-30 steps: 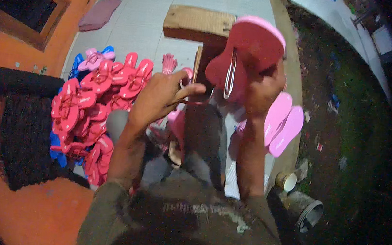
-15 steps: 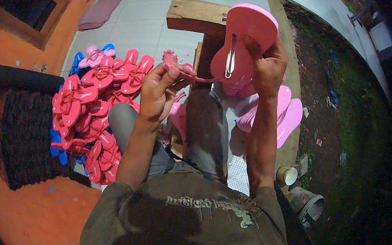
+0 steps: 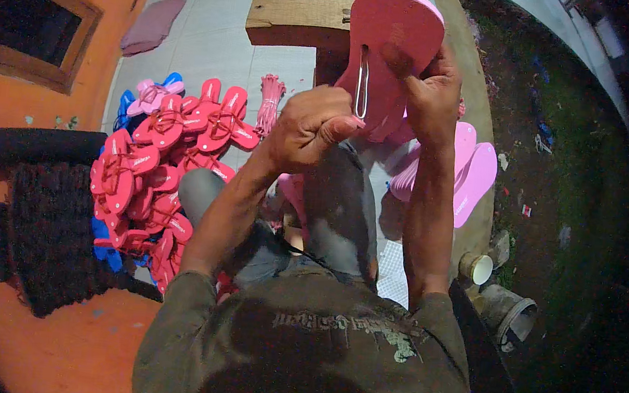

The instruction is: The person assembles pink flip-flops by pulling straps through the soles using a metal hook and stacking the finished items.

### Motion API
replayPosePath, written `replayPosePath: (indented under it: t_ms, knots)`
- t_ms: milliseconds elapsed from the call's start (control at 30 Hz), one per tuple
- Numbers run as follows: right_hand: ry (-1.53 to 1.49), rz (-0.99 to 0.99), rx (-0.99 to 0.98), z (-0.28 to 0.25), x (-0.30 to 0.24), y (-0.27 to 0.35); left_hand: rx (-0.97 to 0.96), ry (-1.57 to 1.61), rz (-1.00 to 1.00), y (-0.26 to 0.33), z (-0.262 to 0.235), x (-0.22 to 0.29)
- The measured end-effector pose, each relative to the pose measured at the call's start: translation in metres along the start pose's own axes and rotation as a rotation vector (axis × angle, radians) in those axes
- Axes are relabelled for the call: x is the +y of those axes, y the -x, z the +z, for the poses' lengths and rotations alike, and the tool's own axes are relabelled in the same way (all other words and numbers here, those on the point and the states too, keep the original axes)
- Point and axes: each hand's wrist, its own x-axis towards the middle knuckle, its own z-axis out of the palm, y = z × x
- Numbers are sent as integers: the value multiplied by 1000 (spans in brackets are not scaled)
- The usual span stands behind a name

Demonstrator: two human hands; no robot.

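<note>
Pale floor tiles (image 3: 219, 5) form the background. Right hand (image 3: 434, 98) grips a pink sandal sole (image 3: 413, 32) beyond the left hand (image 3: 313, 128); its long axis runs away from the person, broad end farthest. Metal loop (image 3: 359, 87) lies lengthwise along it, rounded end nearest the left hand, a closed fist, contents indiscernible.

mauve cloth (image 3: 153, 25) on pale tiles (image 3: 219, 5); orange wall (image 3: 43, 106)

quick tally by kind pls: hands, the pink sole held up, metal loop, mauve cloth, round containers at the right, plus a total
Hands: 2 (left hand, right hand)
Pink sole: 1
Metal loop: 1
Mauve cloth: 1
Round containers: 2 (cream container, grey container)
Total: 7
</note>
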Motion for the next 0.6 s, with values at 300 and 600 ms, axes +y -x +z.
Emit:
replayPosePath:
  t_ms: [300,600]
  knots:
    - [-31,59,-102,-8,3,-7,-19,464,-677,1,-3,-4]
    - [148,115,21,6,-15,45,230,100,-464,-22,6,12]
